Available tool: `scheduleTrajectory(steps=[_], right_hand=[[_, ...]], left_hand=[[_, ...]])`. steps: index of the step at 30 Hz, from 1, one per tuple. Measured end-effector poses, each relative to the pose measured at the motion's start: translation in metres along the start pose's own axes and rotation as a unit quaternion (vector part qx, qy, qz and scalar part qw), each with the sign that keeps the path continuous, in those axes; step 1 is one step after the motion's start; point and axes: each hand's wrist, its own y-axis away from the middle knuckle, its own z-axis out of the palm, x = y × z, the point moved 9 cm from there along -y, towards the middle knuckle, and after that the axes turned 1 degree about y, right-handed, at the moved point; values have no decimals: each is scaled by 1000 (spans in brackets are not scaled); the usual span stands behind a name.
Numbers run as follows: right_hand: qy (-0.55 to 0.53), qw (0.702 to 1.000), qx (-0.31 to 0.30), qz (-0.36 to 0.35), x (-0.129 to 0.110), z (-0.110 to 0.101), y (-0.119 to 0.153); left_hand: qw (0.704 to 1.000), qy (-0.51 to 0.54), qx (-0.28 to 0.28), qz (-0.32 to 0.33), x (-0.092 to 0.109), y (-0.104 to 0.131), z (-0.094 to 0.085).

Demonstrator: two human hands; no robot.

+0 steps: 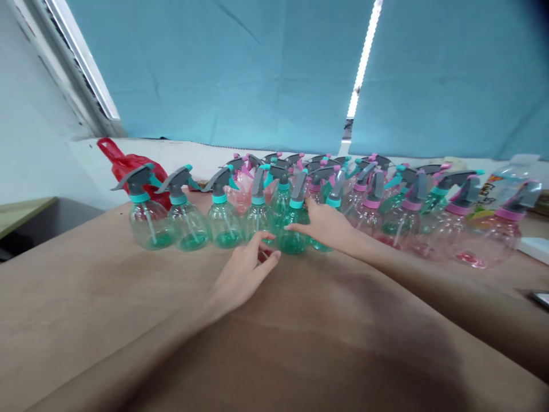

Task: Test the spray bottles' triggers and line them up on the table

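Note:
My right hand (pixel 328 223) reaches in from the right and grips a green spray bottle (pixel 295 237) in the front row, its thumb across the bottle's front and its fingers at the far side. That bottle stands upright with a teal collar and a grey trigger head. Just left of it, my left hand (pixel 246 263) hovers low over the table, thumb and forefinger apart, holding nothing. Close behind the left fingertips is another green spray bottle (pixel 258 217). Further left in the row stand more green ones, among them an end bottle (pixel 150 226).
Pink-collared spray bottles (pixel 484 240) continue the row to the right, with several more packed behind. A red plastic bag (pixel 139 163) sits at the back left. A labelled clear bottle (pixel 500 183) stands back right on the brown table (pixel 107 309). A blue curtain (pixel 257 68) hangs behind.

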Motion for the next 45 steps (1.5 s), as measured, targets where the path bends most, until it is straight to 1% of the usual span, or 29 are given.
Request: scheduleTrajectory(steps=[4,8,10,13,15,16,18,21,24,26,29,33,37,39,41,45], right_hand=[[-8,1000,6,3,0,2,-4],[-20,1000,19,4,-1,4,-6],[-31,999,26,-3,-1,3,-2],[-51,998,33,-23,3,-3,12],[-60,997,40,-41,10,-11,25],[-65,995,56,-55,15,-17,32],[-63,993,84,-60,31,-27,42],[-56,991,122,-25,60,-36,49],[-71,986,149,0,77,-38,48],[-84,986,143,20,81,-33,43],[-97,988,111,46,80,-21,35],[-108,989,87,47,75,-6,24],[-105,990,83,41,75,0,19],[-99,992,76,36,76,0,22],[-93,993,68,28,76,-2,29],[-93,994,60,4,70,-6,56]], left_hand=[[1000,-11,-23,3,0,-11,8],[999,-15,-35,2,0,-18,13],[999,-16,-38,3,1,-20,15],[999,-14,-39,6,4,-22,18],[999,-9,-39,9,8,-24,19],[999,-6,-39,11,10,-26,20],[999,1,-41,15,15,-28,23],[999,9,-46,20,24,-32,28],[998,20,-51,28,34,-34,32],[998,27,-53,32,40,-35,35],[997,40,-54,34,47,-36,38],[996,65,-50,37,52,-37,46],[994,86,-45,40,56,-35,53],[995,88,-32,40,60,-34,52],[996,82,-7,40,65,-34,47],[996,55,55,43,80,-37,35]])
